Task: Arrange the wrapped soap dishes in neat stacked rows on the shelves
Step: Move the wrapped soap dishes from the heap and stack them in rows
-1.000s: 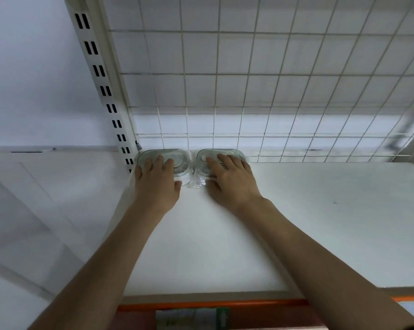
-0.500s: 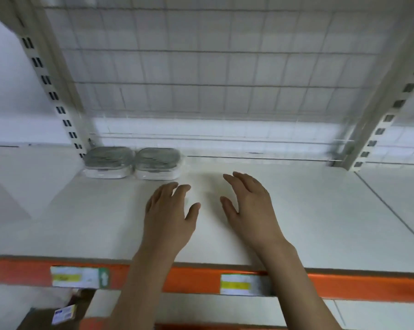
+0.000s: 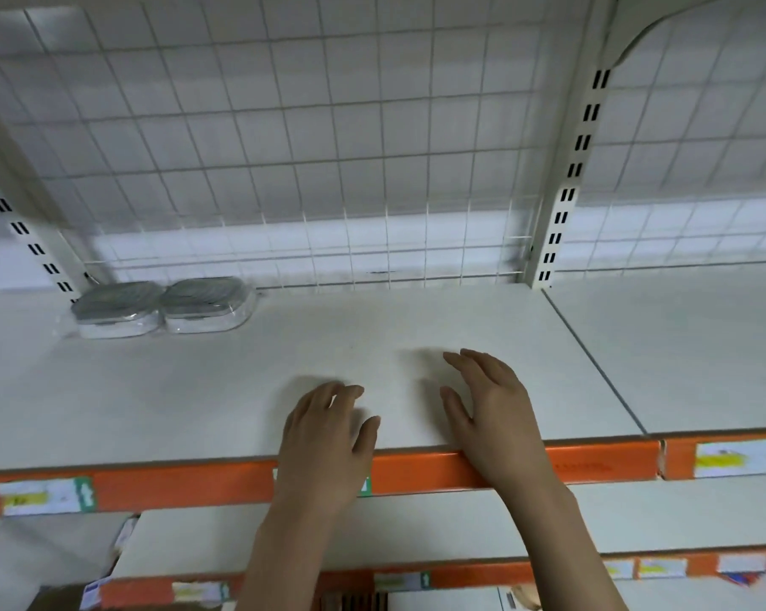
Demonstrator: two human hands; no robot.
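Observation:
Two wrapped soap dishes, grey-topped on white bases in clear film, sit side by side at the back left corner of the white shelf (image 3: 372, 346): the left dish (image 3: 114, 308) by the slotted upright, the right dish (image 3: 207, 304) touching it. My left hand (image 3: 324, 438) hovers over the shelf's front edge with relaxed fingers and holds nothing. My right hand (image 3: 491, 412) lies a little further in, fingers spread, also holding nothing. Both hands are well clear of the dishes, to their right and nearer me.
A wire grid back panel (image 3: 328, 147) closes the shelf behind. Slotted uprights stand at left (image 3: 33, 244) and right (image 3: 566, 187). An orange price rail (image 3: 592, 467) with labels fronts the shelf; a lower shelf (image 3: 416, 531) lies beneath. Another shelf bay (image 3: 681, 346) continues right.
Both hands let go of the two dishes and drew back toward the shelf's front edge. The view has swung right and down, so the dishes now sit far left.

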